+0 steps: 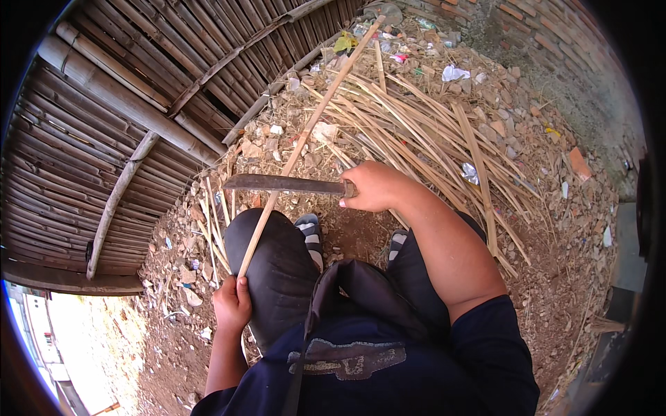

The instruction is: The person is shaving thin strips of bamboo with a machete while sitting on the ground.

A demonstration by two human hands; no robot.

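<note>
The right hand (368, 187) is clenched round a long knife (267, 182), blade set crosswise over a pale strip (303, 141), bamboo by its look; whether it bites, I can't tell. Down by the thigh, the left hand (232, 303) pinches that strip's near end, likely to steady it, and the left knee (277, 256) seems to serve as a rest. Counting now: one knife, one held strip, two sandals (313, 239); beyond, one heap (416, 132) of strips, too tangled to number

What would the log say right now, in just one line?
left grip: holds lower part of long pale strip | right grip: holds big knife | knife: crosses strip, contact unclear | ahead: strip pile
</note>
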